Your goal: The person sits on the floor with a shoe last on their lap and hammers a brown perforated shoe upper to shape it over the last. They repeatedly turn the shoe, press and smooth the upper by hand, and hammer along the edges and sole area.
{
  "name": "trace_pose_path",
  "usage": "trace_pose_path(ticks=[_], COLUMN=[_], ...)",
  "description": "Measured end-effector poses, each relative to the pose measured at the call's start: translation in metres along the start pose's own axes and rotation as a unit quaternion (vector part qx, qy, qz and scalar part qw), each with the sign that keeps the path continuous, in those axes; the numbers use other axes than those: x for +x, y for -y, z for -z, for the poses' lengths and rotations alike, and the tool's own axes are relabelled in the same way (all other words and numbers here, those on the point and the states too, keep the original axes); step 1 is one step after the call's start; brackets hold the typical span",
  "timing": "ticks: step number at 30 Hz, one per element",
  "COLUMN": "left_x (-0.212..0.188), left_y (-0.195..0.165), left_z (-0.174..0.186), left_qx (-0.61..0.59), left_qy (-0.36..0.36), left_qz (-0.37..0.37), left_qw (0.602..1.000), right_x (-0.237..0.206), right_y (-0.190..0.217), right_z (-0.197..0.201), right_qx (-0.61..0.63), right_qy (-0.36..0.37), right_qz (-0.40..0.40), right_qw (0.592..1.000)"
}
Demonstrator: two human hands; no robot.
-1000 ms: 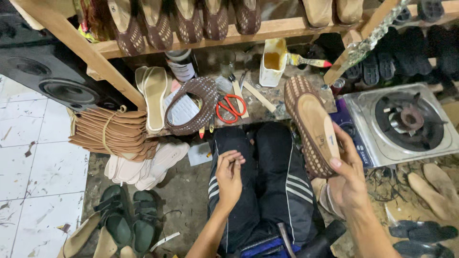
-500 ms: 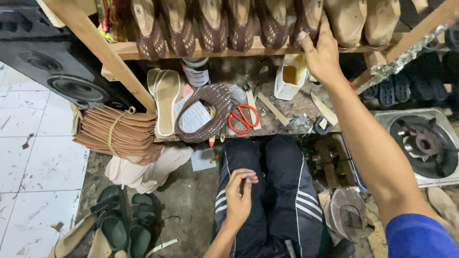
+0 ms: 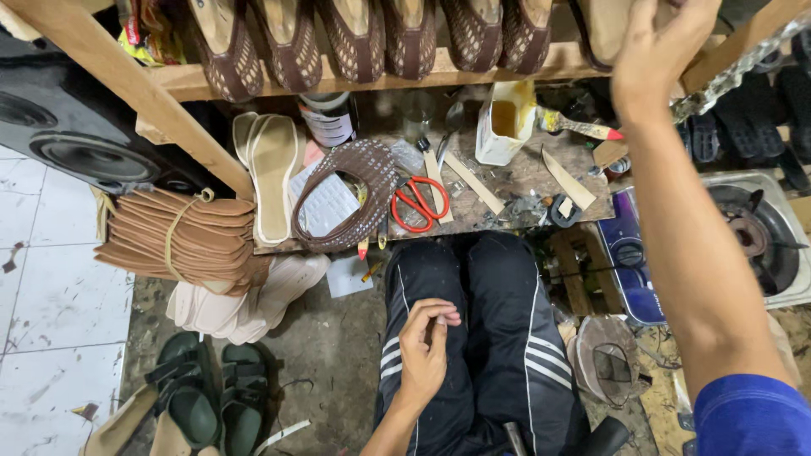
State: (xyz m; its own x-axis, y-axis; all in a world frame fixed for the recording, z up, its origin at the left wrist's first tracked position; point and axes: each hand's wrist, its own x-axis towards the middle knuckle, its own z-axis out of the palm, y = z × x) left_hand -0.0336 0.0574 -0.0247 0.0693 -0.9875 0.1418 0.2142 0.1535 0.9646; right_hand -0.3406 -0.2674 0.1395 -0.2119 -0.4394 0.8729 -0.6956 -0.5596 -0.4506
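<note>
The right hand [image 3: 663,51] is raised to the wooden shelf [image 3: 422,72] at the top of the view, its fingers spread loosely over a tan shoe sole [image 3: 604,29] that stands at the right end of the shelf. The fingers lie against the sole, but whether they clasp it or only touch it cannot be told, since the fingertips run out of the picture. The forearm stretches down from there to a blue sleeve [image 3: 748,418] at the lower right corner.

The left hand [image 3: 425,346] rests on the left thigh of the dark striped trousers [image 3: 498,338], its fingers curled in with the thumb against the forefinger; if something small is pinched there it is too small to make out.

Along the shelf to the left of the tan sole stands a row of brown woven shoes [image 3: 355,38], toes down. Below the shelf, a low work board [image 3: 515,181] carries red-handled scissors [image 3: 416,203], a brown woven shoe upper [image 3: 351,194], a pair of pale insoles [image 3: 270,173], a white glue container [image 3: 505,118] and a brush [image 3: 583,127]. A tied bundle of brown soles [image 3: 182,236] lies left of the board, with green sandals [image 3: 211,397] on the floor below it. A gas stove [image 3: 748,236] sits at the right.
</note>
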Motion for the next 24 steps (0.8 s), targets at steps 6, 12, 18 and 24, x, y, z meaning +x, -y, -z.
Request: trace_pose_path(ticks=[6, 12, 18, 24], left_x=[0.001, 0.006, 0.012, 0.039], left_y=[0.002, 0.004, 0.007, -0.025], left_z=[0.001, -0.001, 0.008, -0.012], left_qx=[0.004, 0.03, 0.015, -0.309], left_qy=[0.004, 0.016, 0.001, 0.151], left_qz=[-0.012, -0.016, 0.0, 0.14], left_qw=[1.0, 0.999, 1.0, 0.929], right_x=[0.016, 0.016, -0.086, -0.271], right_y=[-0.049, -0.022, 0.082, 0.233], right_z=[-0.009, -0.023, 0.062, 0.159], right_qx=[-0.074, -0.133, 0.132, 0.105], right_qy=[0.191, 0.226, 0.1, 0.126], right_qz=[-0.188, -0.1, -0.17, -0.359], right_qw=[0.961, 0.96, 0.972, 0.919])
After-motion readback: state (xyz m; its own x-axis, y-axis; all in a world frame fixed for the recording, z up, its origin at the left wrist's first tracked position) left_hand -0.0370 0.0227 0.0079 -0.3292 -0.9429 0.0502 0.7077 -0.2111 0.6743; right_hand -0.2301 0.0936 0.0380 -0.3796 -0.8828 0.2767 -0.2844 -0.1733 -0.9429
